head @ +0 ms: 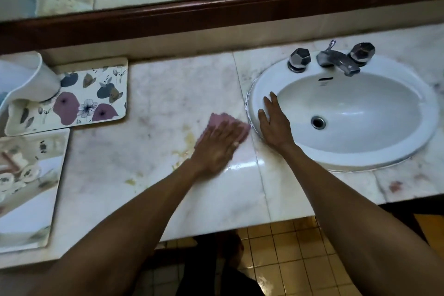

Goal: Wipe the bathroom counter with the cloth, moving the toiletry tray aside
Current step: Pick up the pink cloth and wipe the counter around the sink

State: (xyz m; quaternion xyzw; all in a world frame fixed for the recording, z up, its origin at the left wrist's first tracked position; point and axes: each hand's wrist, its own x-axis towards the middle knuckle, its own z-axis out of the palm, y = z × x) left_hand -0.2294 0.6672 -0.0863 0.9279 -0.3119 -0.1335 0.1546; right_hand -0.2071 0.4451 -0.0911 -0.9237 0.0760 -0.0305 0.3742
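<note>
Flat left hand on pink cloth, marble counter

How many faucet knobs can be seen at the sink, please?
2. One faucet knob stands left of the spout, the other faucet knob right of it, both on the back rim of the sink. None seems hidden.

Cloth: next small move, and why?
Probably slide the cloth toward the near-left. The left hand presses it flat on the counter beside the sink, where the right hand rests. Yellowish stains lie just left of the cloth, apparently unwiped.
</note>
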